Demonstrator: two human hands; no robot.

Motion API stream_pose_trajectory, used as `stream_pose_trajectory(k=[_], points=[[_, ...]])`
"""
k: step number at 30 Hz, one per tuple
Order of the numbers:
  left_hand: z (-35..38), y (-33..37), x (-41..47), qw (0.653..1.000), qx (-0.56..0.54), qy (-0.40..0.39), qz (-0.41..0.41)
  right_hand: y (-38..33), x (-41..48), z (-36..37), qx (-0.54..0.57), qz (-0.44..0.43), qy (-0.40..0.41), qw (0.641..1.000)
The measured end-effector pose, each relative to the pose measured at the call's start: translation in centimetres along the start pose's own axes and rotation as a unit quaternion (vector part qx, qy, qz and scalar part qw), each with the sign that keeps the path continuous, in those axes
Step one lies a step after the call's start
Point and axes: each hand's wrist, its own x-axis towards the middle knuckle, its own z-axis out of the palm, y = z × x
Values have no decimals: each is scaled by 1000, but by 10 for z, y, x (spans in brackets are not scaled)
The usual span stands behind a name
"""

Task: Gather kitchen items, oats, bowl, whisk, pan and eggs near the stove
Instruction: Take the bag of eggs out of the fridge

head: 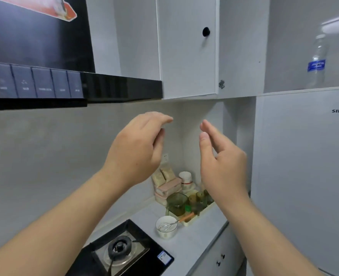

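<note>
- The left hand [136, 150] is hovering in mid-air with its grip wide open. Its fingers are bending loosely forward, its thumb is standing apart from them, and it is holding and touching nothing.
- The right hand [222, 164] is hanging just beside it, palm facing the left hand. Its grip is likewise open, with fingers nearly straight and pointing up, and nothing in it.
- Both hands are floating in front of the wall [45, 146], below the cabinet door [186, 56] with its black knob [206, 31], and well above the tabletop [194, 242].
- The white bowl [166, 234] is sitting on the tabletop just right of the stove [120, 250].
- The whisk [167, 226] is lying in the bowl, its wire head inside and its orange handle leaning over the rim toward the tray [192, 223].
- The cream tray is standing just behind the bowl and carrying several green glass jars [176, 202]; what they are holding is too small to tell.
- In the corner behind the tray, boxes [168, 188] with pinkish lids are sitting stacked.
- Two pale packets [162, 175] of grainy stuff, possibly the oats, are leaning on the wall above the boxes.
- A white cup [185, 178] with a red band is standing just right of the boxes.
- The black hood [45, 84] is hanging over the stove.
- The white fridge [304, 176] is standing at the right, with a clear bottle [317, 60] on top.
</note>
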Motion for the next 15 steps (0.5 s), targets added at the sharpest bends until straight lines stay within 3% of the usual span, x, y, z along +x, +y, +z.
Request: stream_pose_trajectory(k=[10, 15], points=[[165, -42, 133, 985, 77, -6, 152, 76, 113, -22, -8, -14, 46, 999], [254, -63, 188, 980, 99, 30, 172, 131, 180, -17, -39, -11, 66, 997]])
